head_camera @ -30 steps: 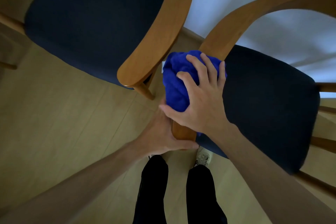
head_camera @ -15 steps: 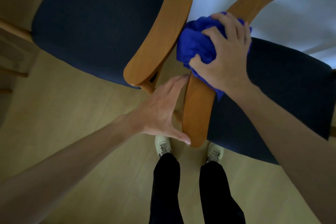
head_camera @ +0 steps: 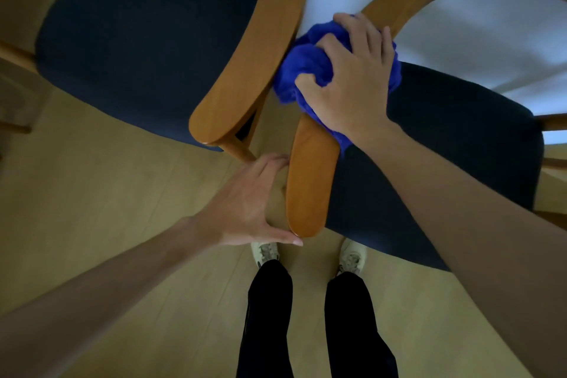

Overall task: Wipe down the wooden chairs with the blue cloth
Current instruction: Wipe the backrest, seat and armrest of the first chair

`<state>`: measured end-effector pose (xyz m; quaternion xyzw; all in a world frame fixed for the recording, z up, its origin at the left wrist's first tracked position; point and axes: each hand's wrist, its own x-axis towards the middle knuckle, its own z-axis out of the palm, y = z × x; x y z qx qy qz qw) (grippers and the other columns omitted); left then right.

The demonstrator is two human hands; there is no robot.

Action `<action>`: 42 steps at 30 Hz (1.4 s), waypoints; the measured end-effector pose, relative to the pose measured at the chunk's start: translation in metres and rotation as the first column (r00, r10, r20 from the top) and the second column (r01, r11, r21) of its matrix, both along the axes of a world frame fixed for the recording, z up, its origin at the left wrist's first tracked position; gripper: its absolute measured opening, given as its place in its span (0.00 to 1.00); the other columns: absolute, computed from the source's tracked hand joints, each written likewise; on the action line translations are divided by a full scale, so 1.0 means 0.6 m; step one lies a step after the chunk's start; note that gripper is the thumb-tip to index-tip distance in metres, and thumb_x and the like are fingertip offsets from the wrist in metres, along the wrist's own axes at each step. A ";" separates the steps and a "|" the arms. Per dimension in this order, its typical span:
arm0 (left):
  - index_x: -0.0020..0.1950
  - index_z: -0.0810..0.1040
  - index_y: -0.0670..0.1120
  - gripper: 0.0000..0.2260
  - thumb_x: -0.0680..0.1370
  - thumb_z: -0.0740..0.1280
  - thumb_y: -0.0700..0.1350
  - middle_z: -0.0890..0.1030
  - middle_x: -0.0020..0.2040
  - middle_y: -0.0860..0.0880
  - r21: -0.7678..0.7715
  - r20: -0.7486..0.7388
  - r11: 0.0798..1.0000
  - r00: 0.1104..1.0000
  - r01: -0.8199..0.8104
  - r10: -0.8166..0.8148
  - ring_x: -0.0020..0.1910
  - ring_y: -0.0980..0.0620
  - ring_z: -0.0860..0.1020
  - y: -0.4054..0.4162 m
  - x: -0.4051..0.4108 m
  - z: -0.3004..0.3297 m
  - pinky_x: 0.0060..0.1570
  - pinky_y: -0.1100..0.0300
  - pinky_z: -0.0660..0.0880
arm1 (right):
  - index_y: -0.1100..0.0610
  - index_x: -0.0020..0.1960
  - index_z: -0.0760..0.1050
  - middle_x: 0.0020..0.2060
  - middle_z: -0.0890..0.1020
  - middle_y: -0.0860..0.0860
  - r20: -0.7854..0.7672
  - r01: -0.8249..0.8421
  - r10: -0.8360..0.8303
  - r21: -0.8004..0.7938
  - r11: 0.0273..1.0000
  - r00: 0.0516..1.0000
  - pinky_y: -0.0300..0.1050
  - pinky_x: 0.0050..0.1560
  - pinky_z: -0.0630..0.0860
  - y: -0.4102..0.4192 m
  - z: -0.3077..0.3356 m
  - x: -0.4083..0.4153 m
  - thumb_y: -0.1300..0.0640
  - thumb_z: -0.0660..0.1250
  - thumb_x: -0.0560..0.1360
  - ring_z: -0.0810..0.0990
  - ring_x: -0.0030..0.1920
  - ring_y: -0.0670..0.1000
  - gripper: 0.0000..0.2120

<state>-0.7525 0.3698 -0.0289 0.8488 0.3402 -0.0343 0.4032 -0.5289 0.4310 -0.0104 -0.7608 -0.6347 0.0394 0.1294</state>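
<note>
my right hand has its fingers curled round the bunched blue cloth, pressing it onto the wooden armrest of the right chair, about midway along where the arm curves up toward the back. the cloth sits in the gap between the two chairs' armrests, touching the left chair's armrest too. my left hand is spread, fingers straight, thumb at the near tip of the right chair's armrest, the other fingers along its left edge, gripping nothing. left chair has a dark blue seat, same as the right. below: wood floor, my black trousers and pale shoes.
</note>
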 end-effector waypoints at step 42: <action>0.69 0.68 0.44 0.16 0.81 0.61 0.45 0.74 0.63 0.50 0.122 0.394 0.798 0.767 -0.590 0.506 0.61 0.55 0.73 0.190 0.263 0.098 0.64 0.52 0.70 | 0.50 0.68 0.74 0.71 0.70 0.55 -0.004 -0.374 0.374 -0.027 0.927 0.927 0.64 0.76 0.50 -0.003 0.010 0.093 0.38 0.59 0.75 0.62 0.75 0.59 0.26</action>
